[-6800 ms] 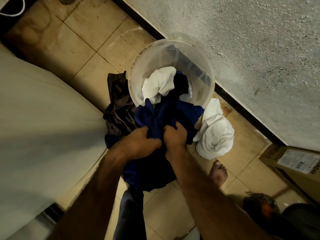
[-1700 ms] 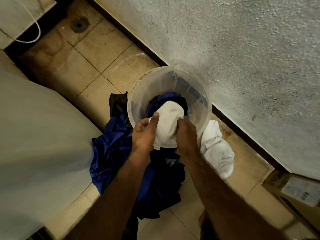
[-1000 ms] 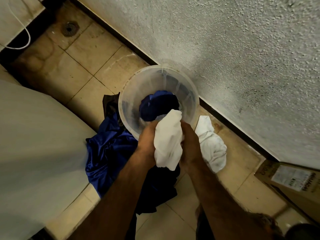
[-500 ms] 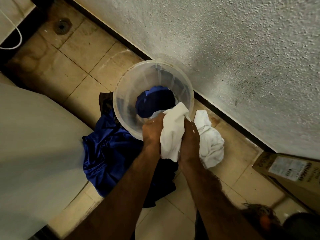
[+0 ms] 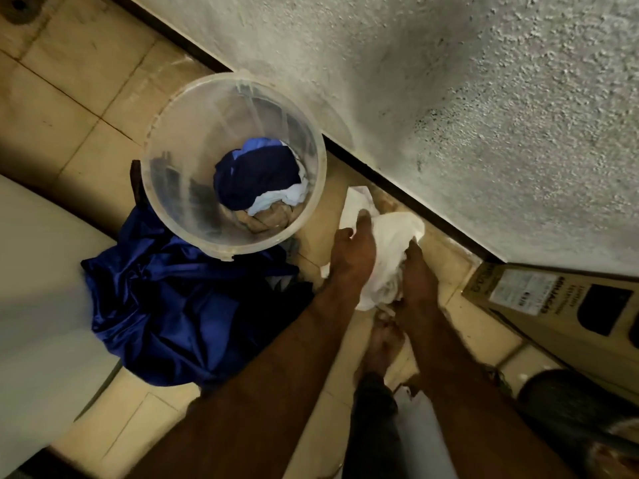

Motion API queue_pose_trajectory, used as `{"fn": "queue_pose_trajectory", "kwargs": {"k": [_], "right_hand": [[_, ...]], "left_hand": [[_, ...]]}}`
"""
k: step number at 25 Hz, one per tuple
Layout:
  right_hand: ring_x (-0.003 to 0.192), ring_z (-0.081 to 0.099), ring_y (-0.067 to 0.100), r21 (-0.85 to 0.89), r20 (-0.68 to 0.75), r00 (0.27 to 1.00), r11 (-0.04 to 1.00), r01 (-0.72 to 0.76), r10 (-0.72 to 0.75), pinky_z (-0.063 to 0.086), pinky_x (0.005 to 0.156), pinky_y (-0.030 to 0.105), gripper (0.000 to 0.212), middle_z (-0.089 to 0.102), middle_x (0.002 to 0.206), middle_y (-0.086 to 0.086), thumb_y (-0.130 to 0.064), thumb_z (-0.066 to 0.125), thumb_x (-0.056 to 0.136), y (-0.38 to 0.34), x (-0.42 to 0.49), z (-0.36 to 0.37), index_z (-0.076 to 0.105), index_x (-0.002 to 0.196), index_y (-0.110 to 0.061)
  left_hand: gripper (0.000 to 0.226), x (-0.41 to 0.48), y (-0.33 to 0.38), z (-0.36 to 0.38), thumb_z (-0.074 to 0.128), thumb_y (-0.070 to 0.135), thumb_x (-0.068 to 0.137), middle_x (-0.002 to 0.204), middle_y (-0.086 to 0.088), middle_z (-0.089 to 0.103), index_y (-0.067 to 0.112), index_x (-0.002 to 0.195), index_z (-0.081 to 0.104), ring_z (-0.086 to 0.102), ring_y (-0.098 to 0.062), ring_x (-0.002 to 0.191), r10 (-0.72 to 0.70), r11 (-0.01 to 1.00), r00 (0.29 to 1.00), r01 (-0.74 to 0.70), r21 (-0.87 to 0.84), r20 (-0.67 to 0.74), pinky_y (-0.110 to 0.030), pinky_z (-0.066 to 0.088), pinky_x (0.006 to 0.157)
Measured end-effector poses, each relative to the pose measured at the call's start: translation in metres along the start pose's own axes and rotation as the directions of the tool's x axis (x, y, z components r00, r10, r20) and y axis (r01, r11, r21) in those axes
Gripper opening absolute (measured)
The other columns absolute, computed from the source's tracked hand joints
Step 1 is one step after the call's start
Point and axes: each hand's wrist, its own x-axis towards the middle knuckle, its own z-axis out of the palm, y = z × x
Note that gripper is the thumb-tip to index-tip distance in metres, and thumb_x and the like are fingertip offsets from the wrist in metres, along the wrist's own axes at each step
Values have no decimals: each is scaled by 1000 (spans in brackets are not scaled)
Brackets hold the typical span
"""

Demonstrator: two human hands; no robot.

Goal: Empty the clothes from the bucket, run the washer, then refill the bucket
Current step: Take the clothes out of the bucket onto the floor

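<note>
Nearest the camera, 2 bare forearms reached forward and down over the tiled floor (image 5: 69, 108), with a bare foot (image 5: 382, 347) showing between them. The left hand (image 5: 352, 254) lay on top of a pile of white cloth (image 5: 390, 243) with its fingers spread and pressing on the fabric, while the right hand (image 5: 416, 274) was closed around the near right side of the same pile. The white cloth sat on the floor just right of the bucket (image 5: 173, 140) and close to the dark skirting at the foot of the rough plastered wall (image 5: 466, 98). To the left of the arms, a crumpled blue garment (image 5: 173, 305) lay on the tiles, touching the near side of the bucket and running up against a pale appliance (image 5: 41, 305) at the left edge. A cardboard box (image 5: 560, 305) stood at the right. Farther off, the clear plastic bucket stood upright by the wall, with dark blue, white and brownish clothes (image 5: 259, 178) lying at its bottom. A floor drain (image 5: 19, 6) showed at the far left corner.
</note>
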Motion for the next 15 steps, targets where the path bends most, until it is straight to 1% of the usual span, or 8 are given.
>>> {"fn": "queue_pose_trajectory", "kwargs": {"k": [1, 3, 5, 7, 8, 11, 13, 15], "right_hand": [[84, 62, 15, -1, -4, 999, 999, -44, 44, 53, 75, 38, 43, 66, 102, 1, -48, 46, 104, 1, 11, -10, 59, 130, -16], [94, 59, 20, -13, -49, 990, 991, -132, 132, 54, 82, 44, 45, 61, 119, 4, -44, 50, 104, 2, 26, -26, 54, 138, -16], [107, 58, 27, -74, -108, 976, 978, -196, 187, 55, 79, 44, 47, 59, 131, 6, -42, 64, 97, 5, 35, -28, 57, 136, -18], [115, 58, 30, -107, -111, 972, 970, -217, 206, 56, 85, 45, 46, 61, 126, 6, -42, 72, 91, 6, 36, -15, 61, 128, -17], [115, 60, 30, -134, -74, 981, 973, -190, 181, 56, 88, 45, 37, 62, 121, 5, -40, 72, 91, 6, 39, -7, 64, 118, -17], [112, 66, 31, -219, -4, 1000, 975, 26, -28, 56, 97, 48, 14, 68, 100, -2, -38, 70, 91, 6, 38, 29, 68, 84, -27], [105, 69, 25, -327, 48, 968, 911, 249, -248, 54, 100, 48, 11, 72, 97, -5, -35, 67, 92, 5, 27, 59, 70, 83, -30], [99, 69, 16, -442, 126, 883, 771, 458, -452, 54, 94, 36, 9, 73, 100, -6, -30, 64, 95, -1, 7, 97, 72, 96, -25]], "left_hand": [[75, 0, -6, 10, 39, 66, 95, 147, -11, 51, 11, 145, 45, 51, -33, 130, -6, 1000, 999, 5, 17, 43, -41, 38, 112], [73, 4, -15, 16, 47, 63, 94, 150, -9, 47, 13, 148, 42, 48, -33, 134, -9, 999, 995, 5, 48, 96, -46, 37, 115], [70, 12, -25, 6, 56, 59, 91, 146, -8, 52, 11, 141, 49, 52, -31, 130, 1, 996, 997, -8, 87, 83, -43, 40, 113], [57, 20, -29, -9, 61, 54, 91, 132, -8, 62, 9, 126, 61, 59, -28, 118, 36, 994, 999, -38, 101, 28, -35, 47, 104], [46, 23, -28, -20, 62, 48, 92, 123, -7, 66, 10, 119, 64, 62, -25, 111, 74, 992, 997, -72, 101, -10, -31, 49, 96], [21, 34, -22, -62, 62, 31, 94, 89, 0, 67, 11, 98, 68, 61, -17, 88, 180, 983, 975, -174, 58, -128, -27, 49, 80], [22, 42, -15, -87, 60, 30, 94, 76, 2, 65, 11, 90, 68, 61, -17, 76, 216, 975, 965, -205, 84, -150, -32, 52, 76], [23, 51, -8, -111, 59, 28, 92, 73, -4, 67, 9, 85, 69, 63, -22, 69, 249, 967, 957, -238, 88, -149, -37, 57, 72]]}}
